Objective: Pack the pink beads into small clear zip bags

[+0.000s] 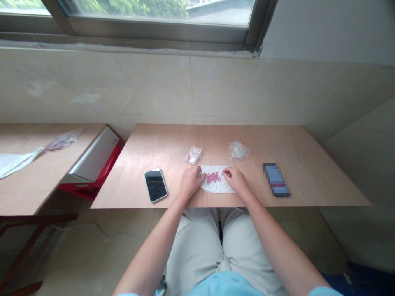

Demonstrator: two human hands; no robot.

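Note:
A white cloth or sheet (217, 189) lies near the table's front edge, with a cluster of small pink beads (212, 178) at its middle. My left hand (191, 180) rests at the cloth's left edge, its fingers curled round what looks like a small clear plastic bag, mostly hidden by the hand. Over the right side of the cloth, my right hand (235, 180) is closed in a pinch. A tiny pink bead shows at its fingertips, beside the cluster.
Behind the cloth lie a clear packet (194, 155) and a pile of clear plastic bags (239, 151). A phone (156, 185) is on the left, a blurred-out phone (277, 179) on the right. Left of the wooden table (123, 181), across a gap, stands another table (31, 189).

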